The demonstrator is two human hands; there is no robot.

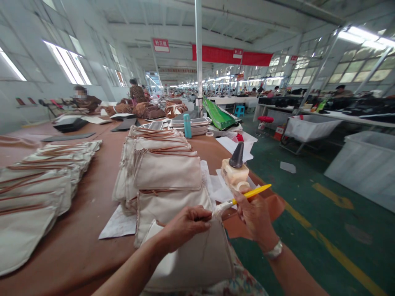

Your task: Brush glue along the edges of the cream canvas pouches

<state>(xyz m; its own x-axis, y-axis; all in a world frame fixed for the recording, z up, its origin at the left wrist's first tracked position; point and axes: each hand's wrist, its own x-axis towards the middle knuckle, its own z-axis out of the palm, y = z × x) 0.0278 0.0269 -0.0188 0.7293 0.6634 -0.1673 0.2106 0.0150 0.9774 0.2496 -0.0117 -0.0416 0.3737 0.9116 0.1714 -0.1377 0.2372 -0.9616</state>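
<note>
My right hand point(254, 213) is closed round a yellow-handled brush point(251, 194). The brush's whitish, caked bristles reach the top corner of a cream bag panel point(197, 257) in front of me. At that same corner, the thumb and fingers of my left hand point(191, 226) pinch the panel's edge. Just beyond the brush stands a cream plastic bottle point(234, 170) with a dark cone-shaped top. Ahead of my left hand lies an overlapping stack of cream bag panels point(168, 170) with brown edging.
More cream panels point(33, 197) overlap at left on the brown-covered table point(101, 205). A turquoise bottle point(187, 126) and a green bag point(219, 115) are farther back. White bins point(364, 168) stand on the green floor at right. A co-worker point(88, 100) sits at the far left.
</note>
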